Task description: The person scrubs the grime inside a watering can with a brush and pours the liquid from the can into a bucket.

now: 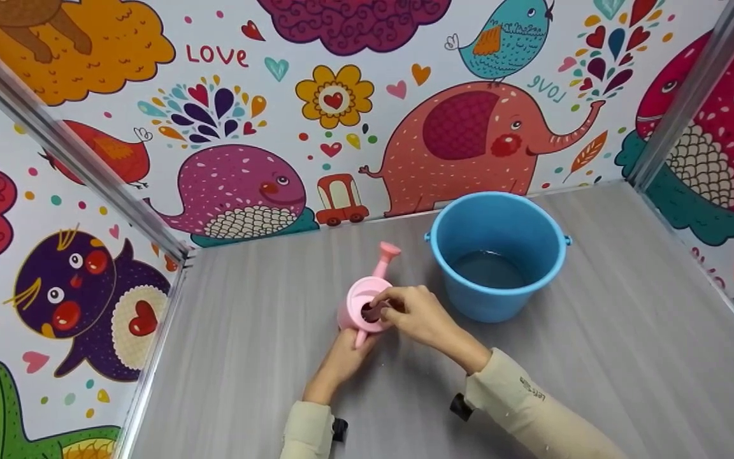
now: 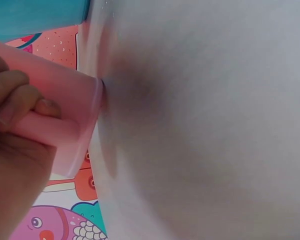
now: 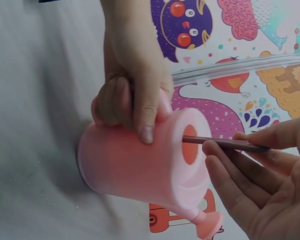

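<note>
Head view: a pink watering can (image 1: 349, 310) sits at the centre of the frame over a grey tabletop (image 1: 246, 370), its spout pointing toward the top. The left hand (image 1: 345, 358) is at the can's lower side, its fingers mostly hidden here, while the right hand (image 1: 419, 312) brings its fingertips to the round opening. A blue bucket (image 1: 489, 303) stands right of centre, apart from the can, before a wall (image 1: 399, 105) printed with cartoon animals. Left wrist view: the left hand's fingers curl round the can's handle (image 2: 47, 131) at the left edge, with part of the bucket in the upper left. Right wrist view: thumb and fingers at the right pinch a thin dark strip (image 3: 217, 143), whose far end reaches into the opening at the centre of the frame.
</note>
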`<move>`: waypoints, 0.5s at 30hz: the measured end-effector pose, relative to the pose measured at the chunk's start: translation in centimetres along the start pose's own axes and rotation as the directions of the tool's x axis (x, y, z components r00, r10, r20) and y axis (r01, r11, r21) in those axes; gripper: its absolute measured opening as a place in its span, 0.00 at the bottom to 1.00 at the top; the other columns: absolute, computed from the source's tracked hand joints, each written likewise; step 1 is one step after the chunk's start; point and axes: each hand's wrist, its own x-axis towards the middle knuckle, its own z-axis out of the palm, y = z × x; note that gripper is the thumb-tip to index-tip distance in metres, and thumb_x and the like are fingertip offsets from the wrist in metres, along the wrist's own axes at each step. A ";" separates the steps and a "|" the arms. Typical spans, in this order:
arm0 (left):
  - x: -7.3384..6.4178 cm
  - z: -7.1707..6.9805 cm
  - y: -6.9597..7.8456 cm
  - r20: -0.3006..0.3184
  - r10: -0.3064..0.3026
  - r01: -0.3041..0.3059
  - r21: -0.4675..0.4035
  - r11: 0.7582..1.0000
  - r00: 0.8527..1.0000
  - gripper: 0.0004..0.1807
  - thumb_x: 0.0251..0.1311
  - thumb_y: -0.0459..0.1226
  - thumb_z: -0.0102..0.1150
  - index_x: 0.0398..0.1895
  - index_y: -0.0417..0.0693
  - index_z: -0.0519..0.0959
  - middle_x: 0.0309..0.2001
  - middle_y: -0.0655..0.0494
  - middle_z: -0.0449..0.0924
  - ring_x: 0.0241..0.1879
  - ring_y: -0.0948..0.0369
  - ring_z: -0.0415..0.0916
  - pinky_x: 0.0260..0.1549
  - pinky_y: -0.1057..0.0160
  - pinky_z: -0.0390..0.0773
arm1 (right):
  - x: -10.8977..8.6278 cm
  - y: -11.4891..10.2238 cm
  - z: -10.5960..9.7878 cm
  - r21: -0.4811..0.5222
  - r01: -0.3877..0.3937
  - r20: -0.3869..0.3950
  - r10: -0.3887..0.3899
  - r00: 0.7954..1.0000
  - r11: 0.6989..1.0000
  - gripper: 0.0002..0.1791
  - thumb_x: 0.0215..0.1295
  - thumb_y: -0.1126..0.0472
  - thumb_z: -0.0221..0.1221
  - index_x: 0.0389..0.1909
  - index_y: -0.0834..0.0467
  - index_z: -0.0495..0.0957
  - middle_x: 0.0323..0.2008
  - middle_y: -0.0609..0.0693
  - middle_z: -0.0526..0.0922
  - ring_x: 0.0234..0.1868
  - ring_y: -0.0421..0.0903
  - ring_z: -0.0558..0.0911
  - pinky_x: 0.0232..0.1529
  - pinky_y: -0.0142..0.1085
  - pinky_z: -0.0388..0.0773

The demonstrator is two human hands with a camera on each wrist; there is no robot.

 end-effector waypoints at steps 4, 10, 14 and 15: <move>0.0 0.0 0.0 -0.007 0.001 -0.001 -0.009 1.000 1.000 0.18 0.69 0.38 0.56 0.19 0.46 0.68 0.18 0.66 0.58 0.18 0.73 0.55 0.22 0.71 0.58 | 0.0 -0.2 -0.6 0.036 -0.019 0.002 0.019 1.000 0.999 0.12 0.68 0.66 0.56 0.46 0.61 0.84 0.41 0.53 0.89 0.35 0.42 0.83 0.37 0.32 0.81; 0.0 0.0 -0.1 -0.010 0.008 -0.008 -0.009 1.000 1.000 0.14 0.69 0.38 0.56 0.27 0.38 0.76 0.20 0.64 0.59 0.20 0.73 0.57 0.23 0.70 0.60 | -0.1 -0.5 -1.2 0.078 -0.052 0.021 0.050 0.999 0.996 0.12 0.68 0.65 0.56 0.47 0.61 0.84 0.42 0.54 0.88 0.35 0.43 0.82 0.36 0.31 0.80; 0.0 0.0 0.0 -0.005 0.000 0.000 -0.018 1.000 1.000 0.17 0.69 0.38 0.56 0.21 0.45 0.71 0.19 0.65 0.58 0.19 0.74 0.56 0.22 0.71 0.59 | -0.1 -0.5 -1.2 0.084 -0.052 0.018 0.051 0.999 0.995 0.12 0.68 0.65 0.56 0.47 0.61 0.84 0.42 0.55 0.88 0.35 0.43 0.82 0.37 0.32 0.80; 0.0 -0.1 0.0 -0.002 -0.004 0.004 -0.022 1.000 1.000 0.18 0.69 0.38 0.56 0.19 0.47 0.68 0.18 0.65 0.58 0.18 0.74 0.55 0.22 0.71 0.58 | -0.1 -0.5 -1.1 0.091 -0.052 0.017 0.051 0.999 0.994 0.12 0.68 0.64 0.56 0.47 0.61 0.84 0.42 0.55 0.88 0.35 0.44 0.83 0.37 0.33 0.81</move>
